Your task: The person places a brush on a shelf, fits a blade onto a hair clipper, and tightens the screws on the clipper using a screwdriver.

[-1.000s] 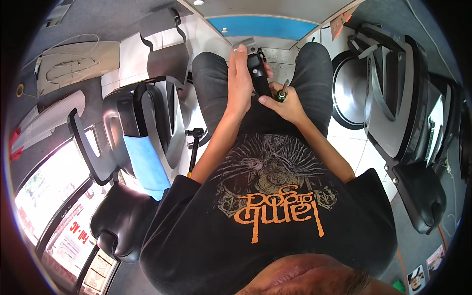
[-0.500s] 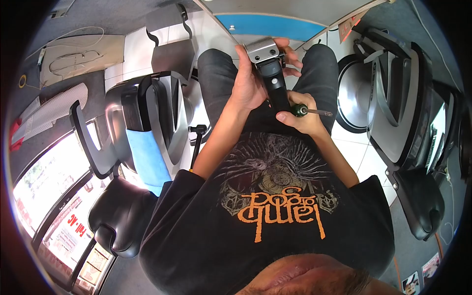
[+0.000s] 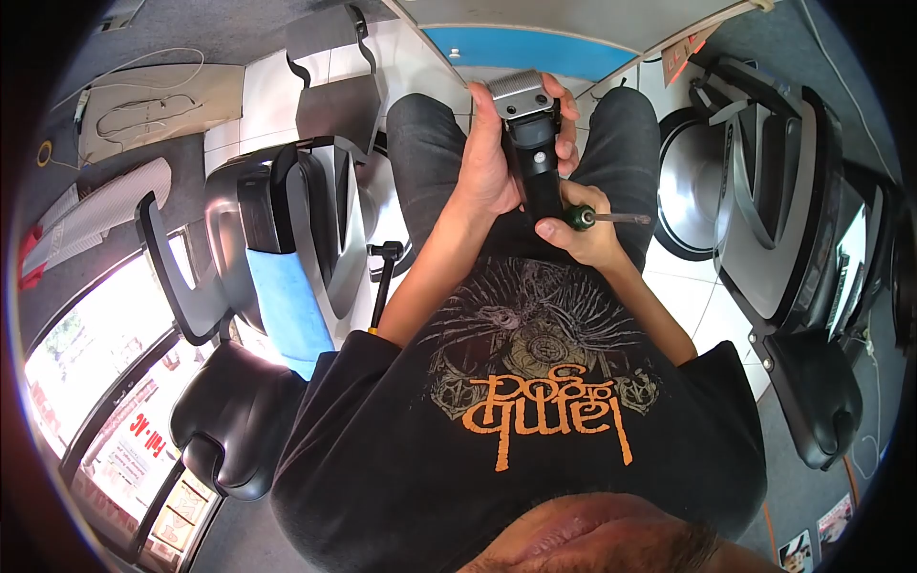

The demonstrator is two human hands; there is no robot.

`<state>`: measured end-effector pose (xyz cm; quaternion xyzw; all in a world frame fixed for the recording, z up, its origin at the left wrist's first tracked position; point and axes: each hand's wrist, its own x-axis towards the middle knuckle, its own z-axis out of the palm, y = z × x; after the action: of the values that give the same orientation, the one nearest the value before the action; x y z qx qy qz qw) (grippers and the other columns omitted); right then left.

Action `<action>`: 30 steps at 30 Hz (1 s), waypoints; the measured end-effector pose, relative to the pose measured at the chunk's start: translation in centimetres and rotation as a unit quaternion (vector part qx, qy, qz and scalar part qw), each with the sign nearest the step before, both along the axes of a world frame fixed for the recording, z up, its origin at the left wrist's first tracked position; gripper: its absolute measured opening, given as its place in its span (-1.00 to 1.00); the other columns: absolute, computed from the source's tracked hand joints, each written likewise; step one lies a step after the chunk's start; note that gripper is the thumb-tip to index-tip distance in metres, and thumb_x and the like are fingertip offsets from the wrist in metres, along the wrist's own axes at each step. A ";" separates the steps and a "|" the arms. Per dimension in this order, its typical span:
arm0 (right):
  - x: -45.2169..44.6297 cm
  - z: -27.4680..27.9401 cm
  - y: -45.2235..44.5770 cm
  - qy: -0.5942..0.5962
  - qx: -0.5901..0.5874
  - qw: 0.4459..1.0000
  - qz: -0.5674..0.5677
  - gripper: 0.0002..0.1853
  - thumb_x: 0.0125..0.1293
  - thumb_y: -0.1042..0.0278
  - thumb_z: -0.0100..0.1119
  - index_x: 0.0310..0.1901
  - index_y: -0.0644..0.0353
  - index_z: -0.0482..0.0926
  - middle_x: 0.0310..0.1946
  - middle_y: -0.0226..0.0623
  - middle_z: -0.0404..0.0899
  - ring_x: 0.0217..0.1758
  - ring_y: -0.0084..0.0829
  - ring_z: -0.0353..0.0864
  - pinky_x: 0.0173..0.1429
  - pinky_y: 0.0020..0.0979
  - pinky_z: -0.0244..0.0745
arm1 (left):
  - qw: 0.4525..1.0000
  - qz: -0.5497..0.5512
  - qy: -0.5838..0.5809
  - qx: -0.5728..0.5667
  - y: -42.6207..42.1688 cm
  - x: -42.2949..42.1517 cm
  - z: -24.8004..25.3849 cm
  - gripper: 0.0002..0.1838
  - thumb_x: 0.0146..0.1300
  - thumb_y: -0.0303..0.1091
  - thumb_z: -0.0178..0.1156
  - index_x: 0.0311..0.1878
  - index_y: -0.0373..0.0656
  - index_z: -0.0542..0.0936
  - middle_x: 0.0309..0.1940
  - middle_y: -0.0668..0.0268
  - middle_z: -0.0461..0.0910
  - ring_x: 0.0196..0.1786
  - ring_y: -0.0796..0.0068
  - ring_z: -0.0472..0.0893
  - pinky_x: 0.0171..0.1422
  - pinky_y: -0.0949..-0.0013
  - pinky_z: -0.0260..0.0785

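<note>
The person's left hand (image 3: 492, 167) is partly closed around a black hair clipper (image 3: 540, 162), with the thumb along one side of its metal blade (image 3: 519, 94) and the fingers curled round the other. The right hand (image 3: 597, 234) is mostly closed, with a green-handled screwdriver (image 3: 580, 218) in its grip and its thumb at the clipper's lower end. The screwdriver's shaft points to the right, away from the clipper.

The clipper is held up between the person's knees, blade end forward and its flat face with a round button (image 3: 540, 158) turned up to view. Ahead of it stands a cabinet (image 3: 535, 53) with a blue panel. Well to the left of the clipper is a black chair (image 3: 267, 205) with a blue towel (image 3: 289, 306) draped on it; to the right is another chair (image 3: 778, 210) with a round metal base (image 3: 690, 186). White floor tiles (image 3: 683, 286) lie beyond the person's legs on both sides.
</note>
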<state>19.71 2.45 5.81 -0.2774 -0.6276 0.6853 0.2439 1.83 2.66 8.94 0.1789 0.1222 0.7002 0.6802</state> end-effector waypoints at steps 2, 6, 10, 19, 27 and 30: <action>-0.1 0.4 -0.1 0.007 -0.003 1.000 -0.004 -0.59 0.24 0.03 0.54 -0.19 0.27 0.69 -0.63 -0.58 0.38 -0.55 -0.68 0.25 -0.45 -0.45 0.12 | 1.000 -0.002 -0.022 0.006 0.1 0.0 0.0 -0.10 0.43 0.61 -0.20 0.24 -0.14 0.48 0.02 0.23 0.53 -0.22 0.44 0.52 -0.24 0.34 0.48; -0.1 0.3 0.0 0.020 0.005 1.000 0.003 -0.57 0.30 0.01 0.52 -0.19 0.30 0.68 -0.63 -0.57 0.39 -0.56 -0.67 0.28 -0.45 -0.46 0.15 | 0.999 -0.008 -0.032 0.001 0.0 0.1 0.1 -0.10 0.45 0.59 -0.20 0.24 -0.16 0.47 0.00 0.23 0.52 -0.25 0.46 0.49 -0.30 0.37 0.42; 0.3 -0.2 0.7 0.071 0.082 0.994 0.006 -0.53 0.47 -0.04 0.39 -0.14 0.36 0.69 -0.60 -0.50 0.48 -0.57 -0.64 0.36 -0.44 -0.46 0.24 | 0.995 -0.016 -0.092 -0.017 -0.4 -0.3 -0.2 -0.14 0.51 0.53 -0.24 0.23 -0.19 0.48 -0.01 0.18 0.56 -0.28 0.44 0.50 -0.30 0.35 0.41; -0.8 6.3 9.1 -0.072 0.101 0.970 -0.208 -0.63 0.57 0.19 0.30 -0.36 0.29 0.76 -0.58 -0.53 0.58 -0.47 -0.73 0.42 -0.34 -0.52 0.30 | 0.996 0.017 -0.084 -0.028 -1.6 -3.1 -0.9 -0.24 0.57 0.46 -0.20 0.19 -0.15 0.48 -0.06 0.30 0.48 -0.26 0.53 0.42 -0.29 0.44 0.34; -10.2 16.4 22.5 -0.047 0.587 0.776 -0.227 -0.72 0.50 0.14 0.34 -0.13 0.23 0.75 -0.44 -0.37 0.70 -0.44 -0.55 0.64 -0.30 -0.34 0.53 | 0.997 0.026 0.003 -0.069 -3.4 -1.3 -0.4 -0.21 0.56 0.47 -0.21 0.18 -0.18 0.47 -0.08 0.28 0.48 -0.30 0.53 0.41 -0.34 0.45 0.32; -13.1 22.3 21.3 -0.164 0.534 0.816 -0.148 -0.70 0.41 0.34 0.15 -0.01 0.37 0.70 -0.20 0.31 0.71 -0.06 0.25 0.75 0.05 0.08 0.61 | 0.997 0.027 0.015 -0.073 -4.1 -0.8 -0.6 -0.21 0.57 0.47 -0.23 0.20 -0.18 0.48 -0.07 0.26 0.49 -0.30 0.51 0.42 -0.33 0.43 0.33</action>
<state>6.59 23.71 28.15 -0.3010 -0.8773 0.1424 0.3457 0.98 -1.43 8.31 0.1358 0.1876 0.7046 0.6707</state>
